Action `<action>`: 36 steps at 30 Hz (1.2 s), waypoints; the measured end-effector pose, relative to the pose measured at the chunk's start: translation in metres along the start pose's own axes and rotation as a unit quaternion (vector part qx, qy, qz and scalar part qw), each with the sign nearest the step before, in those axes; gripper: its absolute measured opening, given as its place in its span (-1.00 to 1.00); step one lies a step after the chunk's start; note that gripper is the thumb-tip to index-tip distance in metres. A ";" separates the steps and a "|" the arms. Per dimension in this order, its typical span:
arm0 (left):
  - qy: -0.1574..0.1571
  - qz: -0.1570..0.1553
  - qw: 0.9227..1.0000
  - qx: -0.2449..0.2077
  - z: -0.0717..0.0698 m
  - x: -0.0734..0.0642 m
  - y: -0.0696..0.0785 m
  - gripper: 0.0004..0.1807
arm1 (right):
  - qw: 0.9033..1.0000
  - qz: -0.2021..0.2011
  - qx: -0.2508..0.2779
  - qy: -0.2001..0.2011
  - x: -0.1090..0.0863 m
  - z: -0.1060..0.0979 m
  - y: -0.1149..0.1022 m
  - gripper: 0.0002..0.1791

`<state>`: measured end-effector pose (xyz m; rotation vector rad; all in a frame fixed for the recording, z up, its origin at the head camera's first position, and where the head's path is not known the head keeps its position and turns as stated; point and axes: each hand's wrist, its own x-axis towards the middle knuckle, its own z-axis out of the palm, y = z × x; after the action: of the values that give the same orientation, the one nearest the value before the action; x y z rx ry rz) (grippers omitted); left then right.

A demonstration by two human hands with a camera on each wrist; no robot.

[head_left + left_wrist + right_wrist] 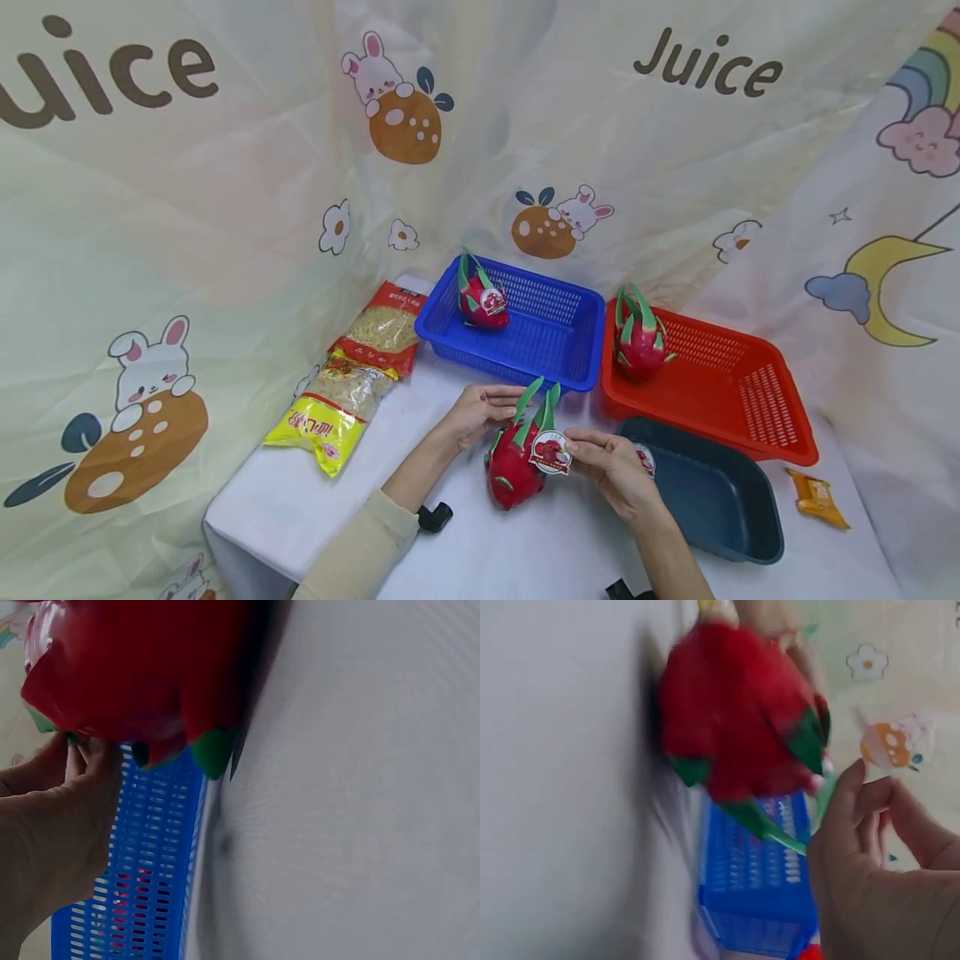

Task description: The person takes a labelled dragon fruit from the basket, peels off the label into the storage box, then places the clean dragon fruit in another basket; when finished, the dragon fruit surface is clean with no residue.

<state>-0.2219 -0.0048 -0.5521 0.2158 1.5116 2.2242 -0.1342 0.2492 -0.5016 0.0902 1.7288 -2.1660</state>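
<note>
A red dragon fruit (513, 479) with green leaf tips stands upright over the white table between both hands. My left hand (474, 417) grips it from the left near its leafy top; in the left wrist view, the fingers of that hand (52, 817) pinch a green tip. On the other side, my right hand (611, 467) pinches the edge of a round sticker (551, 452) with a dragon fruit picture, which overlaps the front of the fruit. The right wrist view shows this hand (889, 840) with thumb and forefinger together, beside the blurred fruit (731, 712).
A blue basket (525, 367) and a red basket (720, 421) stand behind, each holding one dragon fruit. A dark green tray (738, 533) is at right, another sticker (645, 458) by its rim. Noodle bags (337, 400) lie left, an orange packet (817, 498) far right.
</note>
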 end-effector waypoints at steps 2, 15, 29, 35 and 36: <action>-0.006 -0.003 1.000 0.002 -0.001 0.001 0.001 -0.57 | 1.000 -0.012 -0.008 0.027 0.000 -0.001 -0.006 -0.83; -0.026 -0.002 1.000 0.008 0.002 -0.002 0.002 -0.55 | 0.996 -0.010 -0.060 0.065 -0.028 -0.043 -0.050 -0.80; -0.032 0.008 0.998 0.046 0.006 -0.010 0.011 -0.57 | 0.988 0.041 -0.124 0.086 -0.047 -0.132 -0.074 -0.73; -0.031 0.004 0.998 0.053 0.005 -0.011 0.012 -0.57 | 0.978 0.071 -0.163 0.106 -0.046 -0.162 -0.071 -0.74; -0.031 0.002 0.998 0.056 0.005 -0.011 0.012 -0.57 | 0.977 0.076 -0.168 0.111 -0.047 -0.165 -0.070 -0.73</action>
<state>-0.2136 -0.0092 -0.5375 0.3188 1.6047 2.1181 -0.1424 0.4308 -0.4646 0.3743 2.1120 -1.7834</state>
